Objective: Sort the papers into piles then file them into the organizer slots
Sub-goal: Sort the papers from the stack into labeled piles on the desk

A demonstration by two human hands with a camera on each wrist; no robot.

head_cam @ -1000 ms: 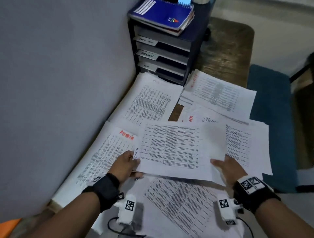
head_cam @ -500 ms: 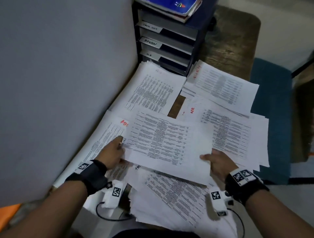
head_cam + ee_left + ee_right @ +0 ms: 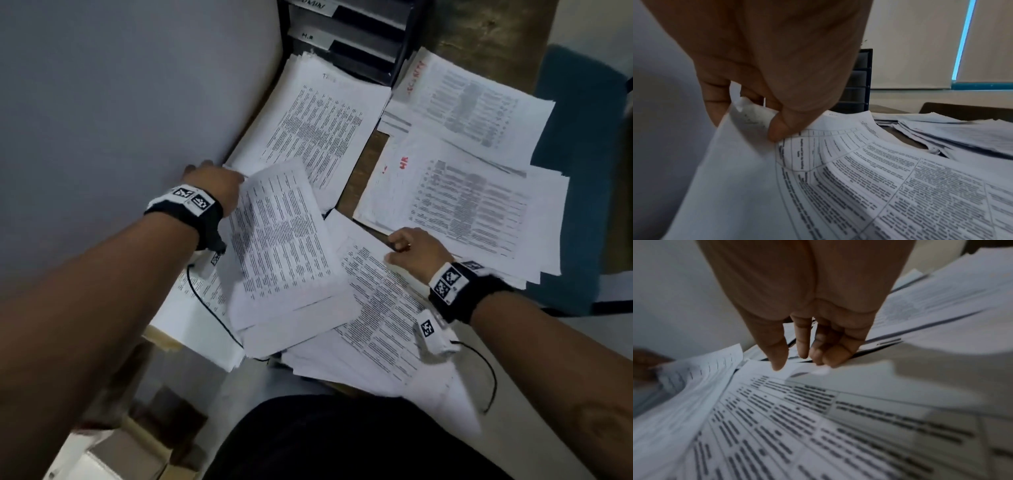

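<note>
My left grip (image 3: 748, 104) pinching a printed sheet's (image 3: 277, 240) corner; my right grip (image 3: 807, 352) — fingers loosely curled, holding nothing — over the near pile (image 3: 373, 318)

Dark organizer (image 3: 356, 37) stands at the desk's far end, slots labelled, lettering mostly unreadable. Four printed-table paper piles lie before it: one (image 3: 318, 123) directly in front, two (image 3: 479, 102) (image 3: 472, 205) further right with red markings, one (image 3: 373, 315) nearest. A bowed sheet (image 3: 277, 240) lies lifted at its far corner.
</note>
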